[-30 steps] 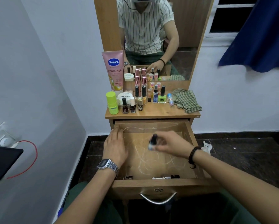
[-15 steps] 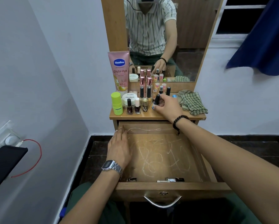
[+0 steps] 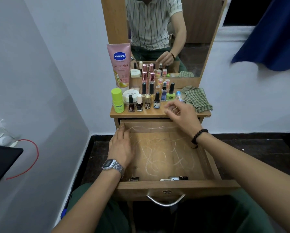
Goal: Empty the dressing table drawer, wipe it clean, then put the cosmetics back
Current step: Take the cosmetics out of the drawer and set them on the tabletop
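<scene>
White walls enclose a narrow dressing table [image 3: 161, 114] with a mirror above. The drawer [image 3: 166, 153] stands pulled out below the tabletop, its floor marked with pale chalky scrawls.

Change noted: a second ago the right hand [image 3: 179, 113] held a small dark-capped bottle over the drawer; half a second ago it was setting it on the tabletop. That bottle [image 3: 157, 102] now stands at the front of the row above the drawer, and the right hand hovers just beside it, fingers loosely curled and empty, apart from the bottle. One more item is thus cleared.

The left hand [image 3: 121, 147] lies flat and open on the drawer's left edge, as in both earlier frames.

Emptying is judged nearly done but incomplete: a small item [image 3: 134, 179] and a pen-like group [image 3: 174, 178] lie against the drawer's front wall. Their exact kind cannot be told. The checked cloth [image 3: 197, 99] lies on the tabletop, right of the bottles; wiping has not yet begun.
</scene>
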Available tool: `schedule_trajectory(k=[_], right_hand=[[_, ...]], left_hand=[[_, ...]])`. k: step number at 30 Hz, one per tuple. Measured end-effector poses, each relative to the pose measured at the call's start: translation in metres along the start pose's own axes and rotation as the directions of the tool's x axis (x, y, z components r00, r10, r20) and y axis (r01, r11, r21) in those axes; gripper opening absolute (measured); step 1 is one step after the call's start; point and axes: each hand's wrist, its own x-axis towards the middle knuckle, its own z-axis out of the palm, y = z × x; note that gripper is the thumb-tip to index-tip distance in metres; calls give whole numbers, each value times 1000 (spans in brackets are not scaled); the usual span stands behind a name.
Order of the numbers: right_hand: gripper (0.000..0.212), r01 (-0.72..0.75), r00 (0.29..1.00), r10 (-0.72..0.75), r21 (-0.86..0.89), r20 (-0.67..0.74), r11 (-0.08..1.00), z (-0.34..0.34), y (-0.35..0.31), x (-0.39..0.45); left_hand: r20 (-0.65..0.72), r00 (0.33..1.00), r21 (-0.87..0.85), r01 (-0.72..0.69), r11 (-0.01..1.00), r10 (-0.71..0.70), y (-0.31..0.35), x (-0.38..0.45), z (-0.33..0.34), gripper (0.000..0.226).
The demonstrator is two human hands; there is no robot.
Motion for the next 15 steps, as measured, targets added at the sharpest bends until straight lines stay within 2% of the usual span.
schedule_trajectory(k=[1,2,3,4,5,7,8,10,13,15], right_hand=[[10,4,980,-4,-4,198,1000,-3,0,-11],[11,6,906,14,-46,424,999,-5,0,-22],[12,18,786,59,-119,616,993,-5,4,-35],[12,43,659,121,-198,742,979,-3,8,-48],[13,72,556,185,-268,811,961,0,13,-61],[18,104,435,278,-354,857,929,7,17,-83],[21,102,408,300,-370,862,923,10,17,-90],[23,97,410,313,-382,857,919,12,17,-95],[9,94,527,317,-425,789,900,6,23,-87],[10,103,604,295,-440,740,892,1,27,-81]], left_hand=[[4,1000,8,1,1000,-1,0,-1,1,60],[6,1000,13,1,1000,-1,0,-3,2,60],[7,1000,17,-2,1000,2,1,-4,4,60],[9,1000,20,-5,1000,4,2,-5,5,61],[11,1000,21,-6,1000,6,3,-5,5,62],[12,1000,31,-6,1000,5,4,-5,5,63],[11,1000,36,-6,999,6,3,-6,5,63],[8,1000,46,-9,999,9,4,-7,5,63],[11,1000,56,-18,998,17,7,-6,5,63],[14,1000,58,-21,998,20,8,-5,5,62]])
